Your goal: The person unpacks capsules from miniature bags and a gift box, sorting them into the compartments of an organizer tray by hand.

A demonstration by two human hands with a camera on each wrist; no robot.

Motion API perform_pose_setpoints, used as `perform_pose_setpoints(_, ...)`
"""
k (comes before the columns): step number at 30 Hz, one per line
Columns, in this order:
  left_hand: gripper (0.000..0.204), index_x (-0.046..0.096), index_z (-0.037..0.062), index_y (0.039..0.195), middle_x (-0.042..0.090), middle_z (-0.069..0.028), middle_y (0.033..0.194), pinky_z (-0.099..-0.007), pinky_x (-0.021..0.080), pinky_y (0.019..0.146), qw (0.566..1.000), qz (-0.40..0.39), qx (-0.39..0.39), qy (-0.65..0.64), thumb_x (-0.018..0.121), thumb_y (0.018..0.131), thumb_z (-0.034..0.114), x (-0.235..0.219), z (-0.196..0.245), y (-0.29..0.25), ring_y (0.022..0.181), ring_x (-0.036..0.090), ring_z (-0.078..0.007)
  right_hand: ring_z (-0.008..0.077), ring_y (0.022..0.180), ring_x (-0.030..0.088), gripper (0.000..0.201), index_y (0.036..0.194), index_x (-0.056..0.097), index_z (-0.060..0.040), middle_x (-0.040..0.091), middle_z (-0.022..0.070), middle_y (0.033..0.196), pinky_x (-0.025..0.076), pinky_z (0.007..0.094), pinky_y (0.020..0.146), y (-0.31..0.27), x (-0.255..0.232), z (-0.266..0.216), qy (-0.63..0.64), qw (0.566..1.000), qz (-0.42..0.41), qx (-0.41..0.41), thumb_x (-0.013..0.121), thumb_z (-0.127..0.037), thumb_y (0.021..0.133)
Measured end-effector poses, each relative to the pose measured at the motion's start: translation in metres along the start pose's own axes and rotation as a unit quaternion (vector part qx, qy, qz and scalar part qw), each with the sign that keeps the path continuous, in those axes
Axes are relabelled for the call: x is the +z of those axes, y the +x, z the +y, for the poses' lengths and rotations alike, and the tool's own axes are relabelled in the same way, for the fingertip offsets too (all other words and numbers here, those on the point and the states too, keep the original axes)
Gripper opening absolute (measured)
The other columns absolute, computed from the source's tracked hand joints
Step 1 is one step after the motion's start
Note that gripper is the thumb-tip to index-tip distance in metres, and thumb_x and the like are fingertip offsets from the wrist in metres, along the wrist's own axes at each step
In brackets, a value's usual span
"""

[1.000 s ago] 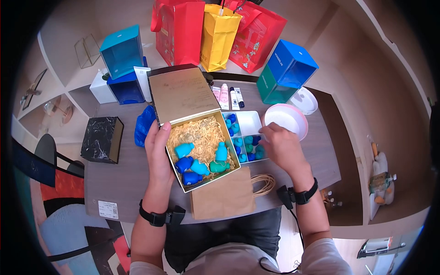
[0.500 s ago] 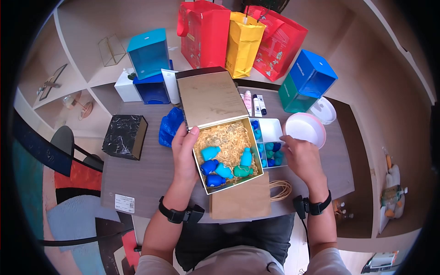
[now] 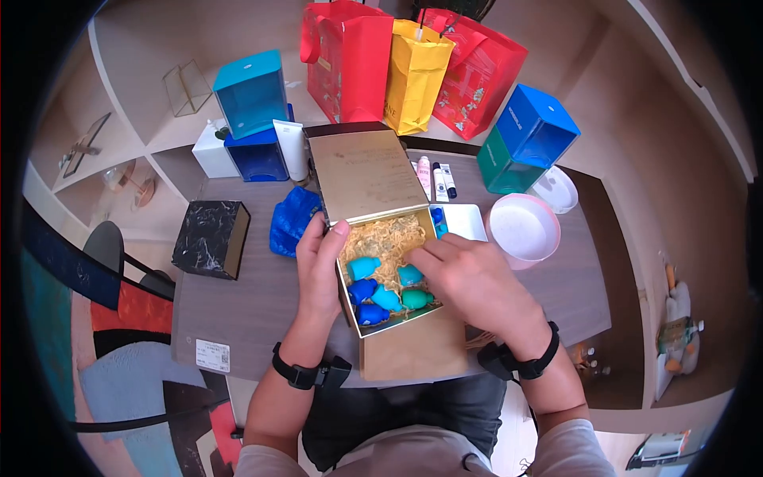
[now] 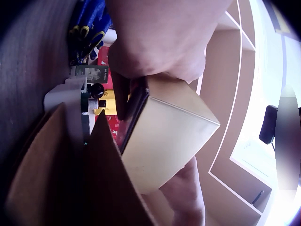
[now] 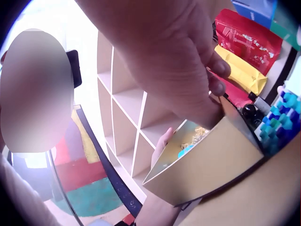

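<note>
My left hand (image 3: 319, 266) grips the left side of an open gift box (image 3: 369, 171), thumb at the rim and fingers behind. Shredded straw filler (image 3: 381, 238) lines it, with several small bottles in blue, teal and green on top, among them a dark blue bottle (image 3: 372, 314). Over the right rim reaches my right hand (image 3: 481, 286), its curled fingertips inside, right at a turquoise bottle (image 3: 409, 276). I cannot tell whether it holds that bottle. In the right wrist view the box wall (image 5: 211, 165) hides the fingertips. The left wrist view shows the box's outer side (image 4: 164, 136).
A white divided tray (image 3: 465, 219) lies beside the box, partly behind my right hand. A brown paper bag (image 3: 413, 350) lies in front. Around stand a pink-rimmed tub (image 3: 524, 226), a black marbled box (image 3: 211, 238), a blue plastic bag (image 3: 290, 222) and red shopping bags (image 3: 350, 63).
My right hand has moved left from the divided tray into the gift box. The left hand keeps its grip on the box. The head view has shifted.
</note>
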State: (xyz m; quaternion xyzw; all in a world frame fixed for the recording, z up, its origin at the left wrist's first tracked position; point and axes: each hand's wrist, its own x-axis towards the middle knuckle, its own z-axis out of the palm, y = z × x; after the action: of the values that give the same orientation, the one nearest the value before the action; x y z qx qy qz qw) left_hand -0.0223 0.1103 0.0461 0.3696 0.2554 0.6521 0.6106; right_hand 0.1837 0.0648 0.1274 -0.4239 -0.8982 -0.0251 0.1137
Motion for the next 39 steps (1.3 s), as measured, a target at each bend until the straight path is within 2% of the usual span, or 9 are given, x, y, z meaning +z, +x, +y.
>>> perform_pose_setpoints(10, 0.025, 0.061, -0.0008, 0.118, 0.069, -0.0091, 0.114, -0.0278, 0.053, 0.089, 1.000, 0.011, -0.005, -0.004, 0.059, 0.104, 0.019, -0.001, 0.001, 0.001, 0.102, 0.066, -0.0128, 0.0306, 0.091, 0.066, 0.021, 0.098, 0.069, -0.0050, 0.064, 0.0090, 0.090, 0.056, 0.0404, 0.077, -0.007, -0.018, 0.017, 0.183, 0.979, 0.089, -0.016, 0.074, -0.003, 0.078)
perform_pose_setpoints(16, 0.043, 0.053, -0.0026, 0.139, 0.066, -0.0127, 0.127, -0.0326, 0.054, 0.097, 0.999, -0.008, -0.008, 0.033, 0.054, 0.104, 0.021, -0.008, -0.004, 0.002, 0.114, 0.067, -0.0202, 0.0292, 0.090, 0.065, 0.020, 0.098, 0.070, -0.0054, 0.066, 0.0089, 0.092, 0.055, 0.0377, 0.080, -0.002, -0.005, 0.008, 0.073, 0.996, 0.036, -0.047, 0.076, -0.006, 0.079)
perform_pose_setpoints(18, 0.022, 0.061, 0.0002, 0.115, 0.068, -0.0075, 0.110, -0.0266, 0.053, 0.086, 1.000, 0.010, 0.004, 0.007, 0.059, 0.104, 0.019, -0.005, -0.002, 0.002, 0.099, 0.065, -0.0115, 0.0274, 0.093, 0.066, 0.019, 0.097, 0.069, -0.0049, 0.066, 0.0088, 0.094, 0.055, 0.0379, 0.081, -0.002, -0.005, 0.007, 0.072, 0.995, 0.037, -0.055, 0.077, -0.008, 0.080)
perform_pose_setpoints(21, 0.020, 0.061, 0.0006, 0.113, 0.069, -0.0080, 0.108, -0.0269, 0.054, 0.085, 1.000, 0.026, 0.015, -0.002, 0.059, 0.104, 0.018, 0.000, 0.003, 0.002, 0.098, 0.066, -0.0120, 0.0267, 0.088, 0.066, 0.018, 0.097, 0.070, -0.0039, 0.068, 0.0090, 0.095, 0.055, 0.0385, 0.076, -0.003, -0.013, 0.015, 0.114, 0.988, 0.094, -0.036, 0.078, -0.008, 0.081)
perform_pose_setpoints(24, 0.021, 0.060, 0.0003, 0.114, 0.069, -0.0090, 0.108, -0.0277, 0.055, 0.085, 0.999, 0.029, 0.017, -0.003, 0.059, 0.104, 0.018, 0.000, 0.004, 0.001, 0.097, 0.067, -0.0130, 0.0275, 0.079, 0.066, 0.015, 0.096, 0.071, -0.0034, 0.070, 0.0096, 0.092, 0.054, 0.0389, 0.070, -0.010, -0.019, 0.032, 0.167, 0.954, 0.247, 0.033, 0.078, -0.008, 0.083)
perform_pose_setpoints(26, 0.024, 0.060, -0.0007, 0.118, 0.070, -0.0107, 0.110, -0.0285, 0.056, 0.085, 0.999, 0.034, 0.017, -0.009, 0.058, 0.104, 0.018, 0.003, 0.005, -0.001, 0.097, 0.069, -0.0143, 0.0291, 0.073, 0.066, 0.014, 0.095, 0.072, -0.0033, 0.071, 0.0118, 0.086, 0.053, 0.0387, 0.067, -0.017, -0.017, 0.047, 0.095, 0.934, 0.262, 0.223, 0.078, -0.009, 0.084)
perform_pose_setpoints(31, 0.034, 0.057, -0.0017, 0.129, 0.069, -0.0128, 0.119, -0.0304, 0.054, 0.091, 0.999, 0.024, 0.021, 0.014, 0.055, 0.104, 0.021, -0.002, 0.002, 0.000, 0.105, 0.068, -0.0179, 0.0366, 0.081, 0.069, 0.013, 0.094, 0.076, -0.0053, 0.071, 0.0187, 0.086, 0.055, 0.0478, 0.074, -0.033, 0.043, 0.089, 0.002, 0.968, 0.086, 0.236, 0.077, -0.009, 0.082)
perform_pose_setpoints(36, 0.025, 0.059, -0.0005, 0.120, 0.069, -0.0088, 0.114, -0.0281, 0.053, 0.090, 0.999, 0.020, 0.022, -0.011, 0.059, 0.103, 0.018, 0.000, 0.004, 0.000, 0.103, 0.066, -0.0135, 0.0383, 0.085, 0.068, 0.016, 0.099, 0.077, -0.0045, 0.072, 0.0178, 0.090, 0.055, 0.0479, 0.078, -0.030, 0.054, 0.090, 0.052, 0.977, 0.068, 0.196, 0.074, -0.005, 0.083)
perform_pose_setpoints(39, 0.026, 0.059, -0.0009, 0.121, 0.069, -0.0085, 0.113, -0.0279, 0.053, 0.090, 0.999, 0.026, 0.031, 0.005, 0.059, 0.103, 0.018, 0.002, 0.002, 0.000, 0.102, 0.066, -0.0134, 0.0381, 0.086, 0.068, 0.021, 0.105, 0.075, -0.0040, 0.073, 0.0168, 0.096, 0.056, 0.0466, 0.079, -0.017, 0.016, 0.059, 0.003, 0.974, 0.156, 0.167, 0.072, -0.002, 0.085)
